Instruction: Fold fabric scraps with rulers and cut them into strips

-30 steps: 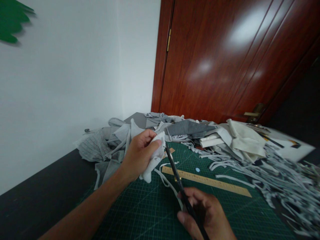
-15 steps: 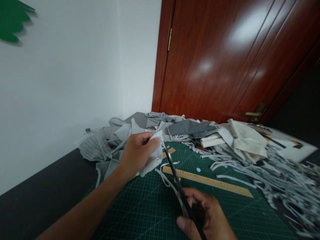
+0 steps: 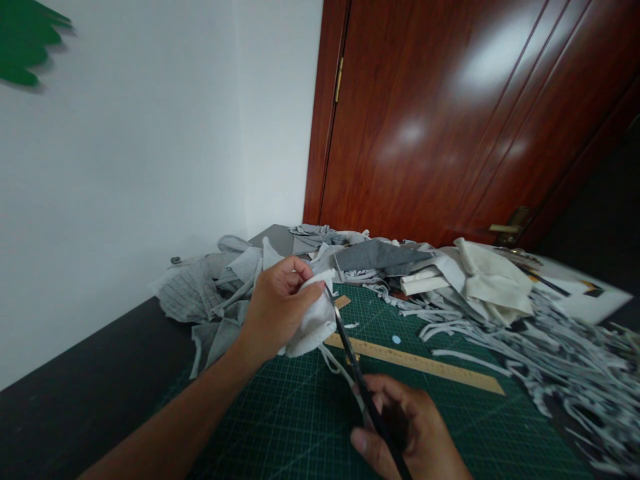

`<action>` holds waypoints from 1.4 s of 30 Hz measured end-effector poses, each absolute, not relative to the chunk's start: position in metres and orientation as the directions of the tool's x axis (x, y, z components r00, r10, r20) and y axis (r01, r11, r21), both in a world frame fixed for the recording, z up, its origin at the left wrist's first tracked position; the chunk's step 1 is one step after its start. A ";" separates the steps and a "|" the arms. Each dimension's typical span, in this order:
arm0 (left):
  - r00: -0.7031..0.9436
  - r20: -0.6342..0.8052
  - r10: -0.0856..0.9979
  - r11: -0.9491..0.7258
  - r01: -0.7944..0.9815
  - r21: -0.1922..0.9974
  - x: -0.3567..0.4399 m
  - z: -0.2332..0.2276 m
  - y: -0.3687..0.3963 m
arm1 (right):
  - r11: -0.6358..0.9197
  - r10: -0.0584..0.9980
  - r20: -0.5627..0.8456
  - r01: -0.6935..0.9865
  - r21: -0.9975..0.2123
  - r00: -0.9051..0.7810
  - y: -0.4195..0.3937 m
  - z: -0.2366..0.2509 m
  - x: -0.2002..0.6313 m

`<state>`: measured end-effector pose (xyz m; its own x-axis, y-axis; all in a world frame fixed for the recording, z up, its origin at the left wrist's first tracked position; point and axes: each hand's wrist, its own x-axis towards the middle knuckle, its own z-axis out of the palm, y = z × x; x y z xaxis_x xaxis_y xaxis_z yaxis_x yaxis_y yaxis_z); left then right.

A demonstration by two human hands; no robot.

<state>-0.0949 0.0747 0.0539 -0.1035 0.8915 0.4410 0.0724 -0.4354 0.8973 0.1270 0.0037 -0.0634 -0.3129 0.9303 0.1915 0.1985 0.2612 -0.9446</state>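
My left hand (image 3: 280, 303) pinches a piece of pale grey-white fabric (image 3: 315, 323) between thumb and fingers, above the green cutting mat (image 3: 280, 413). In my right hand (image 3: 405, 427) is a pair of dark scissors (image 3: 350, 353), seen nearly edge-on with a brass-coloured pivot. Their tips point up and away, reaching the fabric's edge beside my left thumb. Whether the blades are apart or together I cannot tell. A thin pale strip (image 3: 335, 367) hangs below the fabric and runs behind the scissors. My right fingers partly hide the handles.
A wooden ruler (image 3: 430, 363) lies across the mat. Crumpled grey fabric (image 3: 190, 293) is heaped at the left by the wall. Cream and grey cloth (image 3: 495, 280) lies at the back right, with many loose strips (image 3: 565, 367) along the right side. A brown door (image 3: 425, 120) stands behind.
My left hand and the fabric have shifted slightly right and down, and the fabric's top edge now tilts to the right. The scissors' tips lie against its edge; my right hand has hardly moved.
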 end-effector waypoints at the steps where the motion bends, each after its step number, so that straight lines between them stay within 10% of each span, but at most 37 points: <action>1: -0.090 0.435 0.896 -0.431 0.060 0.900 -0.094 0.054 0.075 | 0.262 0.932 0.197 0.189 -0.946 -0.304 0.004 -0.064 0.127; 19: 0.130 0.330 0.935 -0.314 -0.127 0.941 -0.094 0.057 0.069 | 0.372 0.905 0.262 0.323 -0.870 -0.336 0.000 -0.040 0.128; 42: 0.034 0.447 0.894 -0.446 -0.043 0.894 -0.092 0.063 0.062 | 0.336 0.927 0.267 0.269 -0.902 -0.263 -0.002 -0.053 0.126</action>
<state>-0.0918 0.0618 0.0633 0.0338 0.8938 0.4473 -0.0425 -0.4458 0.8941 0.1256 -0.0021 -0.0526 -0.2634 0.9270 0.2669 0.2695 0.3364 -0.9024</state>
